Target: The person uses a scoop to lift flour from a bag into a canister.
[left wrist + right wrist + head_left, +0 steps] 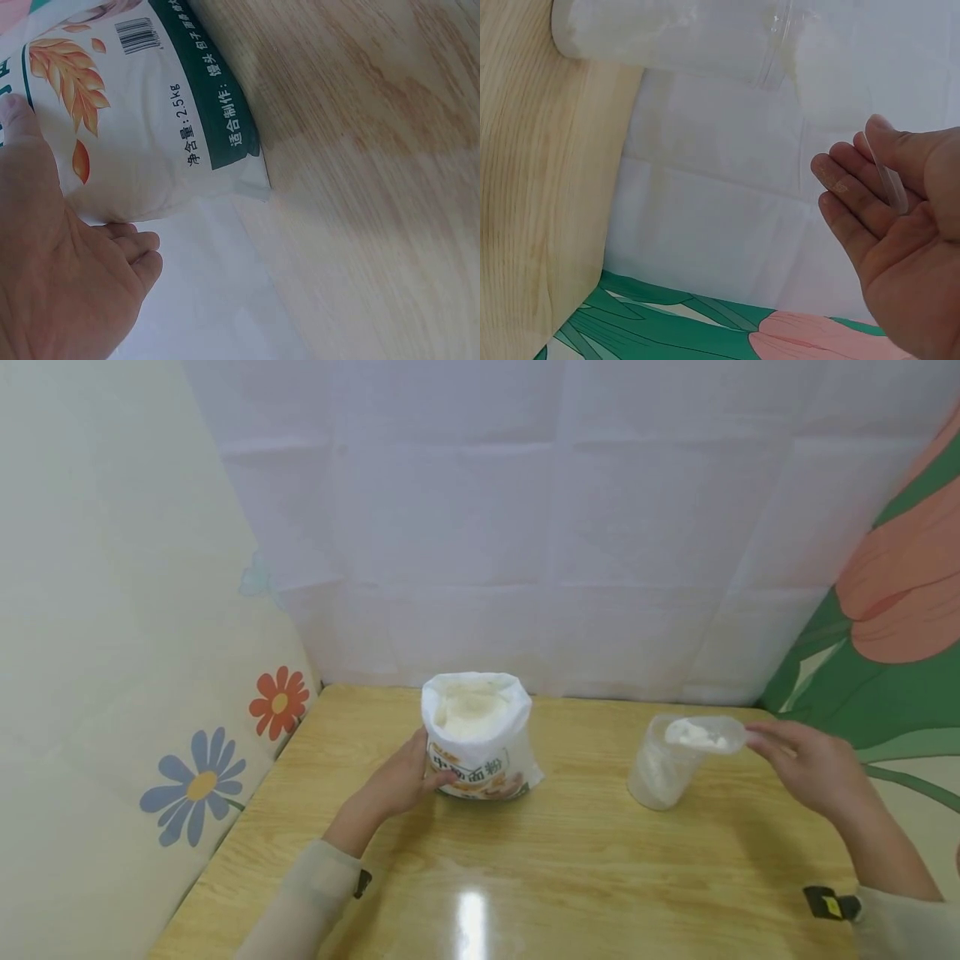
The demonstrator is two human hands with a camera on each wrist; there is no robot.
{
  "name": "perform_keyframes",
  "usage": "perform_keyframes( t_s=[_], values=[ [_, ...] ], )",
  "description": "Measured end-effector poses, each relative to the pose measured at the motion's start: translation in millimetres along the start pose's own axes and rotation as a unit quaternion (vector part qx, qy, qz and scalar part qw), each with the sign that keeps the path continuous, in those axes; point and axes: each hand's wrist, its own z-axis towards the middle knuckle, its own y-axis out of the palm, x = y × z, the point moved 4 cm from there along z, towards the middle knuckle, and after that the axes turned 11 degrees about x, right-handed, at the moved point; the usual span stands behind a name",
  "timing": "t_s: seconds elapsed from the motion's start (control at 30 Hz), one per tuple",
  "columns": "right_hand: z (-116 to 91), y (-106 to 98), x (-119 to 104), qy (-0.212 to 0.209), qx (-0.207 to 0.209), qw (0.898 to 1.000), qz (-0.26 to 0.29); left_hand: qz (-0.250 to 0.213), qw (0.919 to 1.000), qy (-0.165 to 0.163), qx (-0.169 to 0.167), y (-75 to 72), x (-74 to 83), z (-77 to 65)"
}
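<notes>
An opened white bag of flour (480,752) stands upright at the middle of the table, its top gaping and flour showing inside. My left hand (408,777) holds its left side, thumb on the printed front (135,135). To the right is a clear cylindrical jar (656,777) with whitish contents. With my right hand (813,768) I pinch a clear plastic scoop (705,735), which carries white flour over the jar's mouth. In the right wrist view, the scoop's thin clear edge (889,180) sits between thumb and fingers, and one fingertip is dusted white.
The wooden table (555,860) has a glare spot near its front. White cloth (450,527) hangs behind it. Flower-printed cloth (900,602) borders the right side, and another printed sheet (150,652) stands at the left.
</notes>
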Motion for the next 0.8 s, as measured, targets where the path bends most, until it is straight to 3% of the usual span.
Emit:
perform_keyframes(
  t_s=[0.17,0.37,0.53,0.8],
  values=[
    [3.6,2.1,-5.7,-0.038,0.017,0.999,-0.013,0.012,0.9999,-0.002,0.000,1.3,-2.0,1.1],
    [5.7,5.0,-19.8,-0.119,0.039,0.991,-0.046,0.014,0.9999,0.002,0.003,2.4,-3.6,0.8],
    [4.1,8.2,-28.5,-0.198,0.088,0.974,-0.071,0.014,0.9998,0.009,0.005,1.0,-1.2,0.4],
    [4.0,9.3,-37.4,-0.304,0.162,0.936,-0.074,0.014,0.9998,0.015,0.006,2.2,-1.8,1.6]
  ],
)
